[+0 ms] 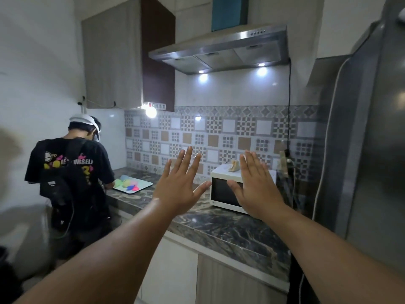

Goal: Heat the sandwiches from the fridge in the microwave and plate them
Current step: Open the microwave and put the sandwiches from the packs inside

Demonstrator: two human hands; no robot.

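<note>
Reaching forward at chest height, both arms stretch out over the desk [230,229] with palms turned away and fingers straight. The left hand [179,183] is spread wide, thumb angled out to the right, holding nothing. The right hand [256,187] is flat with its fingers close together, thumb pointing left, also holding nothing; it covers the right part of the microwave [223,191] from this view, though whether it touches it cannot be told. A gap lies between the two thumbs, and the dark microwave door shows through it.

The white microwave stands on the marbled desk near the tiled back wall, its door closed. On its top rests a pale sandwich-like item [234,166], partly hidden behind the right fingers. The fridge [372,139] rises just right of the microwave, its door closed, hemming that side in. The desk's front edge runs diagonally below the forearms, with bare surface in front of the microwave. Farther left along the desk lies a white board [133,184] with coloured pieces, and another person [72,172] stands there facing away. A range hood [219,51] hangs overhead.
</note>
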